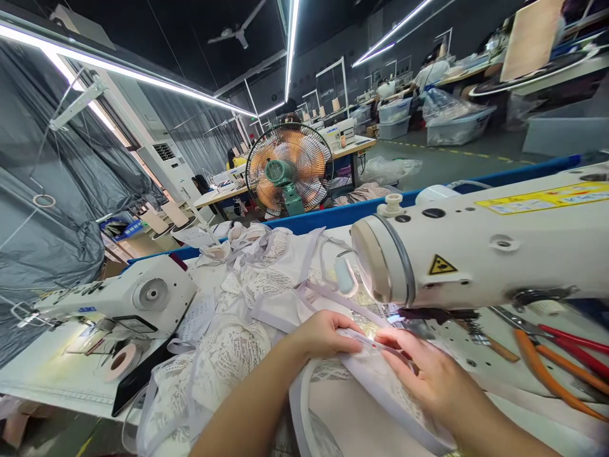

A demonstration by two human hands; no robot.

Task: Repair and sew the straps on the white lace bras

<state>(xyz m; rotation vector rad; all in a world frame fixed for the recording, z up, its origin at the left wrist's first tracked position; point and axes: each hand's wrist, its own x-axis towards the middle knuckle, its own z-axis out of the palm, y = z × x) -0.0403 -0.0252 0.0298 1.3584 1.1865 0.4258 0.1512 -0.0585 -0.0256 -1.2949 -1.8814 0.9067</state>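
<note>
The pale lace garment (380, 379) points its trim-edged long side from upper left to lower right, hanging below both hands. Left hand (328, 336) and right hand (421, 368) pinch its upper edge, near the sewing machine (476, 247).

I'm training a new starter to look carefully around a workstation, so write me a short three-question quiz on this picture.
1. Multiple choice: what do the left hand and the right hand hold between them?
a) orange-handled scissors
b) a pale garment with lace
c) a roll of tape

2. True or false: the red-handled tool lies to the left of both hands.

3. Fill in the colour: the large fan beyond the worktop has a ____ motor housing.

Key: 1 b; 2 false; 3 green.
</note>
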